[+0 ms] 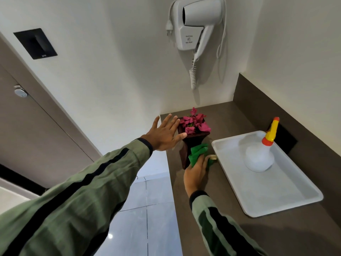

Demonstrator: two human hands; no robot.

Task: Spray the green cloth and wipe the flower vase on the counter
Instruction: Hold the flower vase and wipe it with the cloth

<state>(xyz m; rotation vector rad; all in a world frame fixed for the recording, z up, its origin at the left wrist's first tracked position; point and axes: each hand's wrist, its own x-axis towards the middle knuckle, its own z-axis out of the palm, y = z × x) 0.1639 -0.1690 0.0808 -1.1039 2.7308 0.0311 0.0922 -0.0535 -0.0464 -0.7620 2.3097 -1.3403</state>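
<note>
A dark brown flower vase with pink flowers stands on the brown counter near its left edge. My right hand presses the crumpled green cloth against the vase's right side, low down. My left hand is spread flat with fingers apart, just left of the vase's rim, its fingertips at or almost at the rim. A clear spray bottle with a yellow and orange nozzle stands on a white tray to the right.
A white hair dryer hangs on the wall above the counter, its coiled cord dangling over the flowers. The counter's left edge drops to a tiled floor. A brown door lies to the left.
</note>
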